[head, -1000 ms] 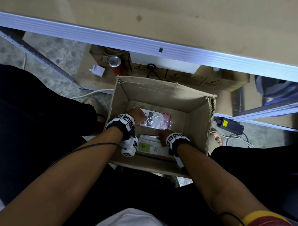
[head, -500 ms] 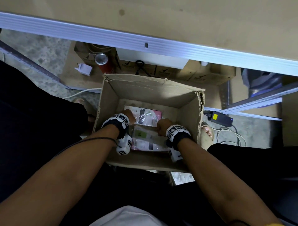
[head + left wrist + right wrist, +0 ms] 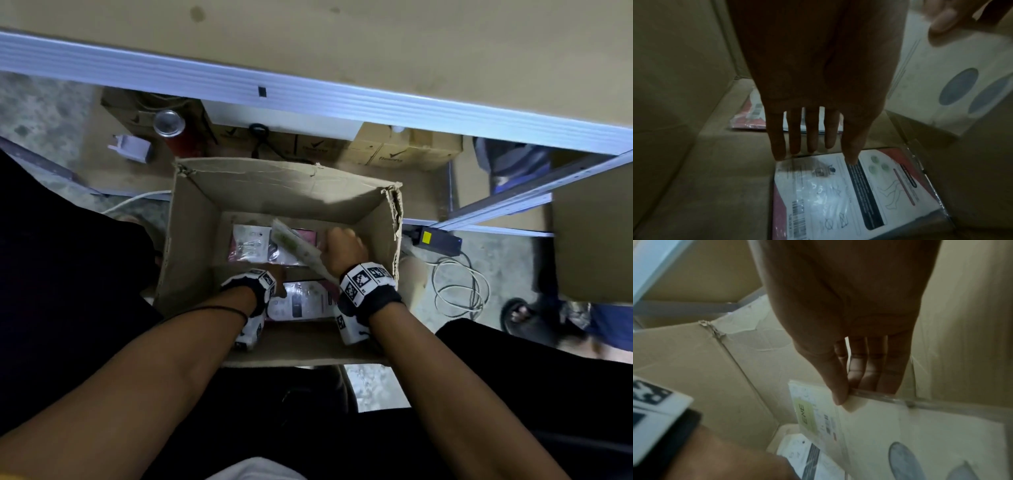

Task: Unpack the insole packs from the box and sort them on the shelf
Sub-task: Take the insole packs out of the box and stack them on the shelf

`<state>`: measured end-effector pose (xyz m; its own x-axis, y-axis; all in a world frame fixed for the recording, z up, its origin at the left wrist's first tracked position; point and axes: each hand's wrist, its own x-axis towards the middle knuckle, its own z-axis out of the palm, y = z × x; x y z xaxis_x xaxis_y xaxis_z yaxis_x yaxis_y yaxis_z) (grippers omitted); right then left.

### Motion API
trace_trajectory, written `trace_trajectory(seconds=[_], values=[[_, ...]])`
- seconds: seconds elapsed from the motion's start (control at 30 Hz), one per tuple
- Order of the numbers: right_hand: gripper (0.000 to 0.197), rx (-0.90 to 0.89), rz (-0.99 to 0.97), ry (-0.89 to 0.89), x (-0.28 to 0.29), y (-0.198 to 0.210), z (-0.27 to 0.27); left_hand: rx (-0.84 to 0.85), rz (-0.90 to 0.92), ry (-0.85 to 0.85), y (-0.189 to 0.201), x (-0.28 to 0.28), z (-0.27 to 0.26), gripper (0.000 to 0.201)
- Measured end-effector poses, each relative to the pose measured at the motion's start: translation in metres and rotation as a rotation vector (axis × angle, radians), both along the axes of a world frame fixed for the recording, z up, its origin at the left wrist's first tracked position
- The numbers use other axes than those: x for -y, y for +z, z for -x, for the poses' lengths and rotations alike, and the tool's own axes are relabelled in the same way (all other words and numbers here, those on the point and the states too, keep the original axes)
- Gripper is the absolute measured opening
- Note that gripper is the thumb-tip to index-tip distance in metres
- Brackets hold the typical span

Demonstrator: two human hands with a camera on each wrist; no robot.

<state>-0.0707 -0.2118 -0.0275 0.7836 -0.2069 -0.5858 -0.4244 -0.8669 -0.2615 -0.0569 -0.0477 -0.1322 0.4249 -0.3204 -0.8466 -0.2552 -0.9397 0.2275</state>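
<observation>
Inside the brown cardboard box [image 3: 191,240], the right hand [image 3: 344,248] pinches a tilted white insole pack [image 3: 296,245] clear of the floor, while the flat, empty left hand [image 3: 818,81] hovers nearest the red-and-white pack [image 3: 855,194] by the box's near wall.

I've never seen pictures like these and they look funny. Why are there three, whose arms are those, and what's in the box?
They are one person's two arms. The person wears three cameras: one on the head, looking down, and one on each wrist, looking along the hand. So you see the same moment three ways.

In the head picture a cardboard box stands open on the floor, under a shelf. The right hand holds a pale insole pack, tilted up inside the box. The right wrist picture shows its thumb and fingers pinching the pack's edge.

The left hand holds nothing. In the left wrist picture its fingers are straight, reaching down to a pink pack lying flat on the box's bottom. Another pink pack lies further back.

The black-and-white squares are wristbands carrying the cameras.
</observation>
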Motion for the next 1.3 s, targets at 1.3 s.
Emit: trace_trajectory(seconds=[1.3], values=[[0.022,-0.095,0.043,-0.164,0.007,-0.018,0.013,0.251,0.182,0.204,-0.002,-0.021,-0.11,0.028]])
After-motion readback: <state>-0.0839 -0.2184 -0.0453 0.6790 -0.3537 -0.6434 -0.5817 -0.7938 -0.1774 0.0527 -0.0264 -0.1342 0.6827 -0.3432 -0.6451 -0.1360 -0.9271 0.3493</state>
